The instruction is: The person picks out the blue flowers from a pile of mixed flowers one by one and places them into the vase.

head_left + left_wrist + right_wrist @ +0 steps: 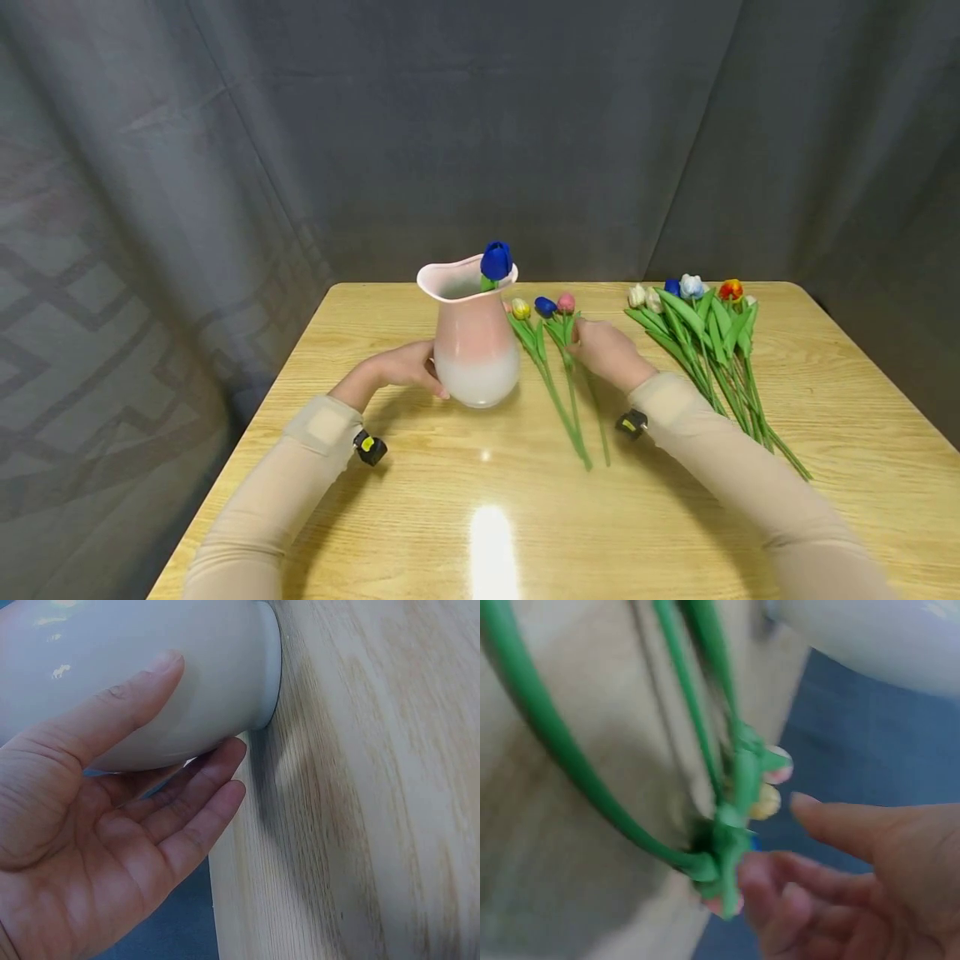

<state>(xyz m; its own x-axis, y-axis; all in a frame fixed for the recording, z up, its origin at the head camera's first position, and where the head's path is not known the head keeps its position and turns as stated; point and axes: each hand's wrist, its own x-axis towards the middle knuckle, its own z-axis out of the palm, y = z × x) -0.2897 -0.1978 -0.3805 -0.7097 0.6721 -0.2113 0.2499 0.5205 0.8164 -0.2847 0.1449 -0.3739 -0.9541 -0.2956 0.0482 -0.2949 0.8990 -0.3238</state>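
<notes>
A pink and white vase point(476, 350) point(150, 660) stands upright, with a blue tulip point(496, 261) in its mouth. My left hand point(401, 367) point(112, 832) rests at the vase's lower left side, thumb along the surface and fingers extended at its far side. Right of the vase lie a yellow tulip point(521, 309), a blue tulip point(546, 306) and a pink tulip point(566, 302). My right hand point(609, 352) point(855, 877) is at their leaves point(739, 787), its thumb apart from loosely bent fingers. Blur hides whether the fingertips touch a leaf.
A bunch of several tulips point(705, 325), with white, blue and orange heads, lies farther right on the wooden table point(420, 517). Grey curtains point(480, 150) hang behind the table's back edge. Vase and loose tulips stand close together.
</notes>
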